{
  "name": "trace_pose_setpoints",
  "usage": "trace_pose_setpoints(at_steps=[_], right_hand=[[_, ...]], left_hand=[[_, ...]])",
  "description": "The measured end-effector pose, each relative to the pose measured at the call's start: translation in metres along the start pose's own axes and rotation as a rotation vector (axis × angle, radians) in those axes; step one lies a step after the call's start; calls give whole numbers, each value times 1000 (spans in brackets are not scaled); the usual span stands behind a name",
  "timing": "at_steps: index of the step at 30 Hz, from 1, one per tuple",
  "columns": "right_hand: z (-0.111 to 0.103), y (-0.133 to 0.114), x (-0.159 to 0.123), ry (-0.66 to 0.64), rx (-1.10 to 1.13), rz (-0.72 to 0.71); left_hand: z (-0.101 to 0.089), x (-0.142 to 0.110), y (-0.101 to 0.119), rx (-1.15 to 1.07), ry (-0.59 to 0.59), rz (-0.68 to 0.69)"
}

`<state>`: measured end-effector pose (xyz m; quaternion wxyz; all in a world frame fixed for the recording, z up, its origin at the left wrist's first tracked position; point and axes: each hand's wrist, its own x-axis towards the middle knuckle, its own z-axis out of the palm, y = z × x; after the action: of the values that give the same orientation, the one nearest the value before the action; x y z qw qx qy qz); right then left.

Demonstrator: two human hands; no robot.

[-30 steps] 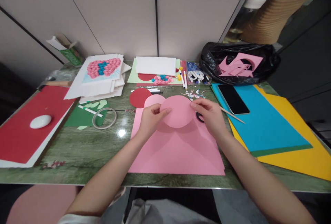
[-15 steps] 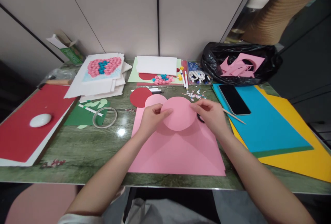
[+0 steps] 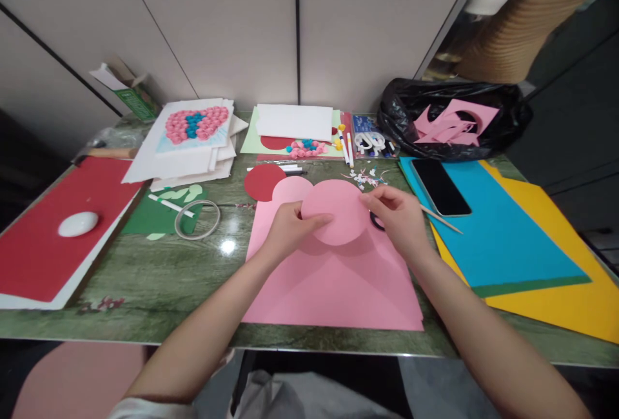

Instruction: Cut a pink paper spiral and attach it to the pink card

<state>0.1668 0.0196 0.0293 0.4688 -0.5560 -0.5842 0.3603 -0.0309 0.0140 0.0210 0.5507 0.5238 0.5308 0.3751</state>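
Observation:
A pink paper circle [image 3: 337, 213] is held up between both hands, above pink sheets [image 3: 333, 296] lying at the table's front. My left hand [image 3: 296, 224] is closed on the circle's left edge, its thumb lying across the front. At the upper right edge, my right hand [image 3: 394, 216] pinches it between thumb and fingers. Behind the left hand lies another pink circle [image 3: 291, 189], and beside that a red circle [image 3: 264, 182]. A dark scissor handle [image 3: 377, 220] shows partly between the circle and my right hand. A pointed wooden stick [image 3: 442, 220] lies just right of that hand.
Left are a roll of tape [image 3: 197, 220], a green sheet [image 3: 138, 216] and a red sheet [image 3: 43, 245] under a white mouse [image 3: 78, 224]. Right, a phone [image 3: 441, 187] rests on blue paper [image 3: 512, 245]. A black bag [image 3: 401, 116] holding pink scraps stands behind.
My left thumb has slid further across the front of the circle, toward its middle. The right hand keeps its pinch at the edge, and the view has shifted slightly.

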Motion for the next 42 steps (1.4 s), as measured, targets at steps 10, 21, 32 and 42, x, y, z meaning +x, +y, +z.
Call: trace_pose_setpoints(at_steps=[10,21,32,42], right_hand=[[-9,-1,5,-142,-309,-74],[-28,17,5,-328,-1366,21],[-46,16,19,-379,-741,40],[-27,-16,5,-230,-97,-12]], left_hand=[[-2,2,-3,-63,62,-6],[-9,12,-11,-508,154,62],[-9,10,-6,-520,159,101],[-10,7,-5,-394,235,142]])
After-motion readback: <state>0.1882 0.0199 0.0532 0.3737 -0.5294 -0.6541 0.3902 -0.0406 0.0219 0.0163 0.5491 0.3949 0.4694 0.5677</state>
